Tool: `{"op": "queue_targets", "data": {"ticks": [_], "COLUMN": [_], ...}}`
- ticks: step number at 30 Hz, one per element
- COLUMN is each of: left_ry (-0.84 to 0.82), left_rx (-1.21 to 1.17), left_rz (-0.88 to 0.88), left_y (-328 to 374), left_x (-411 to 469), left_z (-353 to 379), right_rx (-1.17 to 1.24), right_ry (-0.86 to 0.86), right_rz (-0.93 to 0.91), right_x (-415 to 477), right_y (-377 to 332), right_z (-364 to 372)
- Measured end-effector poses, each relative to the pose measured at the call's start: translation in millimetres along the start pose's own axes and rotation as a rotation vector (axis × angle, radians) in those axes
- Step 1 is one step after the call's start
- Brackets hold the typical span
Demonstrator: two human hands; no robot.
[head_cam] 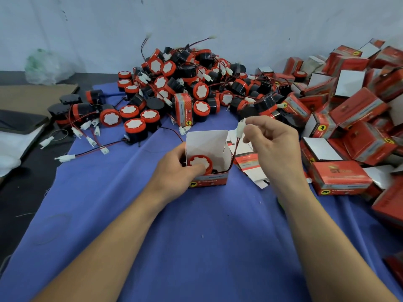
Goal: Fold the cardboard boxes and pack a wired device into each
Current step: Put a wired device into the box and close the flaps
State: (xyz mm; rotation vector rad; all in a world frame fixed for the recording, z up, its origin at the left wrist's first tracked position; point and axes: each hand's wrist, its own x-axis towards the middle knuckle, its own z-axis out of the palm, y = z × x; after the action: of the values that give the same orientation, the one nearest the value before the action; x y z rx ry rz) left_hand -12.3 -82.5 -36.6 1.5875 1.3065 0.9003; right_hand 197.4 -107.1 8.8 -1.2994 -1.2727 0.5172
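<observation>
Head view looks down on a blue cloth (196, 236) with the open box (210, 180) standing near its middle, its tall flap (206, 140) upright on the far side. The left hand (174, 165) grips the box's left wall, fingers curled behind it and the thumb pressed on the device (199, 162), which sits inside with its red-rimmed white face up. The right hand (272, 144) pinches the white connector (240, 127) between thumb and forefinger above the box's right wall, its other fingers loosely curled. The wire (235, 149) runs down from the connector into the box.

The step in hand looks like tucking the wire in before closing. The main risk is the wire: pushed down as a loose loop, it may spring back over the wall and get caught under the flap, leaving the box unable to shut flat or the wire kinked. A tug on the connector could tilt or lift the device, since only the thumb pins it. Hard thumb pressure may bulge the thin card or open the bottom, which is hidden. The device seems to fill most of the box, though blur makes the spare room hard to judge, so the connector may jam beside it. Flat blanks (248, 163) lie just right of the box, packed boxes (349, 110) crowd the cloth's right edge, and the device pile (185, 79) sits at its far edge
</observation>
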Motion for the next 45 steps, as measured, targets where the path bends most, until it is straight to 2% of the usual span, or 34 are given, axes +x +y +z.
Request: {"op": "queue_targets", "data": {"ticks": [8,12,16,18,21,25,28,30,33,37,42,45], "left_ry": [0.004,0.015,0.018,0.006,-0.009,-0.017,-0.016,-0.004,-0.008,-0.022,-0.027,-0.027], "left_rx": [-0.019,-0.018,-0.025,-0.038,-0.014,-0.01,0.008,0.006,0.005,0.009,-0.017,-0.048], "left_rz": [0.009,0.02,0.024,0.03,0.026,0.044,0.069,0.074,0.067,0.061,0.06,0.049], "left_y": [-0.7,-2.7,-4.5,-4.6,-4.8,-3.7,-5.8,-7.6,-8.4,-8.1,-5.2,-3.7], "left_x": [1.9,3.0,4.0,3.8,2.8,2.9,4.3,5.2,6.8,5.5,3.7,3.3], "left_z": [0.0,0.3,-0.1,0.7,-0.5,-0.7,-0.8,-0.5,-0.3,0.2,-0.2,-2.3], "right_rx": [-0.093,-0.078,-0.004,-0.164,-0.557,-1.095,-1.238,-1.306,-1.336,-1.23,-1.212,-1.086], "right_ry": [-0.233,-0.218,-0.338,-0.362,-0.308,-0.446,-0.594,-0.63,-0.628,-0.737,-0.67,-0.667], "right_rz": [-0.082,-0.096,0.007,-0.016,-0.12,-0.28,-0.354,-0.396,-0.375,-0.218,-0.242,-0.175], "right_x": [-8.8,-2.2,-1.8,-2.5,-3.5,-13.1,-20.7,-22.1,-13.8,0.2,0.3,1.7], "right_y": [-33.7,-39.1,-46.1,-45.8,-48.7,-58.3,-62.5,-63.1,-65.7,-67.9,-60.1,-51.7], "right_z": [-6.9,-13.4,-6.8,0.2,11.4,30.6,45.3,51.3,49.2,35.8,32.4,23.8]}}
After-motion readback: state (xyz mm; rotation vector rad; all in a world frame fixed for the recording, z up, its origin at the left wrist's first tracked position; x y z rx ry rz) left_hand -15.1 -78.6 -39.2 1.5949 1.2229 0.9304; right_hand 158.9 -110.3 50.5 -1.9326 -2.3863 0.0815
